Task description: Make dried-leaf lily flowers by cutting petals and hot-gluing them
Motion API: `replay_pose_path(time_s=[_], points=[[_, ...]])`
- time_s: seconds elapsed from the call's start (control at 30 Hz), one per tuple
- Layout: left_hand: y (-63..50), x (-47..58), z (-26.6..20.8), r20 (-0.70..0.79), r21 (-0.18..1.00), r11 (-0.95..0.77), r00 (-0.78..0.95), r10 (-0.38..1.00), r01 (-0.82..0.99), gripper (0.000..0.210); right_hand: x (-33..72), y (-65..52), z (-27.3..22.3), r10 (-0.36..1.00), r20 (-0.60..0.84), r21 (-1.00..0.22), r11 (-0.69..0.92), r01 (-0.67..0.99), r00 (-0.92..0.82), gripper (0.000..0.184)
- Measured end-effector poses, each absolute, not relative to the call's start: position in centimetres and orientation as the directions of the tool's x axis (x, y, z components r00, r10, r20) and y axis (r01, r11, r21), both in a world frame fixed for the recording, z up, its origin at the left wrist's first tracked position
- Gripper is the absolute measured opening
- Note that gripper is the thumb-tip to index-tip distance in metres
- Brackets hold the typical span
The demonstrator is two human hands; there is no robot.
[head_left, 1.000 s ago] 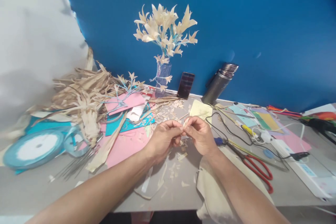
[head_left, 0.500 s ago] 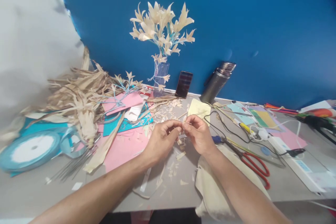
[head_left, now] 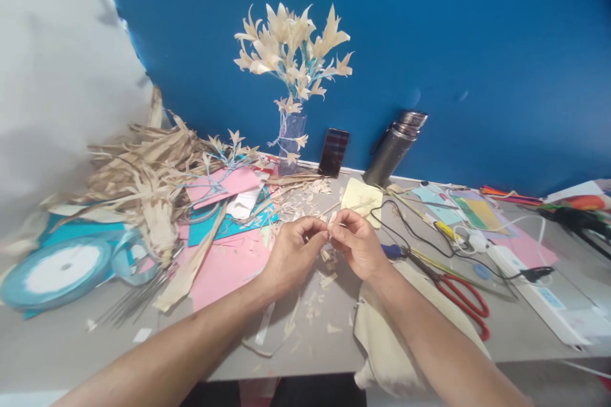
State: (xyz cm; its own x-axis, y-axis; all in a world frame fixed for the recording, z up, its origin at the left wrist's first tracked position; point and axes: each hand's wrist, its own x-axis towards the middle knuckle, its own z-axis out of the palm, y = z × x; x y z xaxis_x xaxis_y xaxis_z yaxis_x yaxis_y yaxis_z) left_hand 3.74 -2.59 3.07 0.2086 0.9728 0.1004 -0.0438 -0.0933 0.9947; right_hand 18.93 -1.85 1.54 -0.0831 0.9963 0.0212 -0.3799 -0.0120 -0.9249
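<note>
Over the middle of the table, my left hand (head_left: 294,253) and my right hand (head_left: 360,247) meet at the fingertips. Both are closed in a pinch around a small pale piece (head_left: 333,219) that looks like corn husk; the fingers hide most of it. Below them lie pale husk scraps (head_left: 329,280). Farther back, cream husk flowers (head_left: 291,44) on blue stems stand in a clear vase (head_left: 292,146). A smaller spray of husk flowers (head_left: 233,146) rests on pink paper (head_left: 224,186) to the left.
Dried corn husks (head_left: 143,165) are heaped at the left, near a blue ribbon roll (head_left: 90,267) and thin wires (head_left: 133,299). A phone (head_left: 334,152) and a flask (head_left: 396,146) stand by the wall. Red-handled scissors (head_left: 463,299), cloth (head_left: 382,337) and a power strip (head_left: 539,299) lie right.
The right fingers have shifted slightly, and more of the pale piece shows above the fingertips. Both hands stay together in the same place.
</note>
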Motion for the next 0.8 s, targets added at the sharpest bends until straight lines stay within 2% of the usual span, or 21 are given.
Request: replay_pose_path(time_s=[0.2,0.43,0.6,0.7,0.8], points=[[-2.2,3.6,3.3,-0.031,0.991,0.066,0.287,0.957,-0.114,0.015,19.0,-1.8,1.6,0.998,0.013,-0.931,-0.011,-0.365,-0.064,0.036],[-2.1,3.4,3.2,0.032,0.997,-0.01,0.272,0.962,-0.081,0.013,18.9,-1.9,1.9,0.996,-0.031,-0.908,-0.065,-0.413,-0.088,0.038],[-1.8,3.3,3.4,0.001,0.997,0.018,0.268,0.964,-0.071,0.014,19.2,-1.7,1.7,0.983,-0.028,-0.901,-0.102,-0.421,-0.179,0.039],[-1.6,3.2,3.5,-0.02,0.996,0.041,0.248,0.968,-0.082,0.016,19.7,-1.7,1.8,0.982,0.053,-0.93,-0.018,-0.368,-0.182,0.04],[-1.5,3.1,3.6,-0.042,0.993,0.067,0.249,0.968,-0.095,0.018,20.1,-1.9,2.0,0.98,0.178,-0.969,0.158,-0.189,-0.092,0.032]])
